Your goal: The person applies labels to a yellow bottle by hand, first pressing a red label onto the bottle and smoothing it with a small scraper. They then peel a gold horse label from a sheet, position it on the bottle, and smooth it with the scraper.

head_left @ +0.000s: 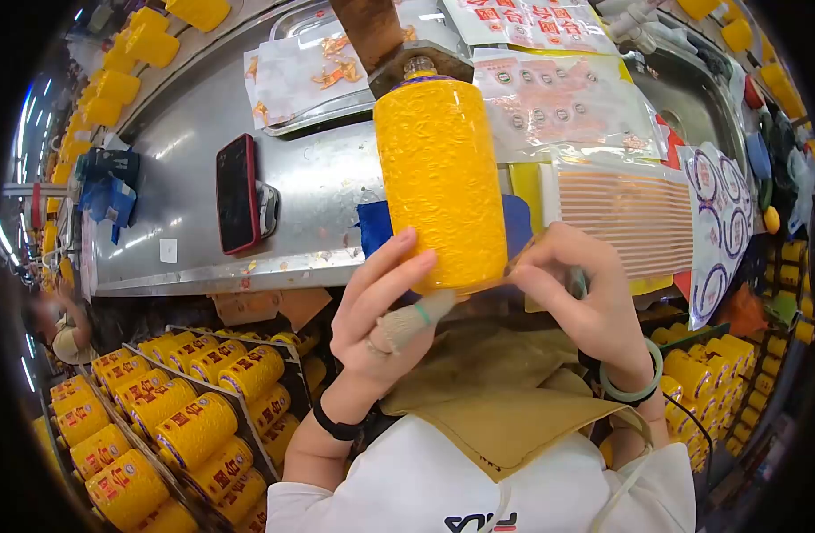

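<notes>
A yellow textured bottle (441, 178) hangs neck up from a brown clamp-like fixture (407, 58), its base towards me. My left hand (385, 315) supports its lower left side and base, with fingertips on the yellow surface and a fabric cover on one finger. At the lower right edge of the base, my right hand (581, 298) pinches a thin strip between thumb and forefinger. The strip runs along the base edge. A blue cloth (372, 233) lies behind the bottle.
Decal sheets (558, 102) and a striped sheet (625, 209) lie at the right. A phone (237, 194) stands at the left, near a tray (288, 27). Crates of labelled yellow bottles (199, 431) flank me. Another person (66, 324) is at the far left.
</notes>
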Motion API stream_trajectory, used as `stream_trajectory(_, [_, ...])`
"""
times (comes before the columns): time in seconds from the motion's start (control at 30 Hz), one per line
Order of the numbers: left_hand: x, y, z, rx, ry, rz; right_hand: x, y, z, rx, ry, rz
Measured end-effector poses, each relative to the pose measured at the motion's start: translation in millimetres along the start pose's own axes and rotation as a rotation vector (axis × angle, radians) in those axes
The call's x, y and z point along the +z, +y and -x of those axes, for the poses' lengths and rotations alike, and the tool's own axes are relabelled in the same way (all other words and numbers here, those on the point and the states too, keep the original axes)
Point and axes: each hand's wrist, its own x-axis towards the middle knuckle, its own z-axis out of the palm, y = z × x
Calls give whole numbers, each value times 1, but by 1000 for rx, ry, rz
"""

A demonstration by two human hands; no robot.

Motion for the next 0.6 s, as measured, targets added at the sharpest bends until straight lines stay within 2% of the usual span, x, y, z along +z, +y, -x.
stream_trajectory(0.03, [1,2,4,0,-6,4,0,0,1,0,-3,-2])
stream_trajectory(0.1, [5,7,9,-317,100,139,0,1,0,3,-12,6])
stream_trajectory(0.13, [2,6,7,-223,66,89,-1,2,-1,1,-25,19])
stream_trajectory(0.27, [-1,9,8,-261,58,43,-1,3,1,-9,-3,-2])
stream_trajectory(0.33, [-3,1,10,51,7,-102,-3,0,2,2,-3,5])
stream_trajectory(0.43, [-11,7,2,119,-99,-234,-5,0,2,6,-1,23])
stream_trajectory(0.53, [-7,11,-11,147,-160,-189,-3,0,2,17,4,11])
stream_trajectory(0.6, [-2,3,-8,132,-98,-114,-2,3,2,13,3,3])
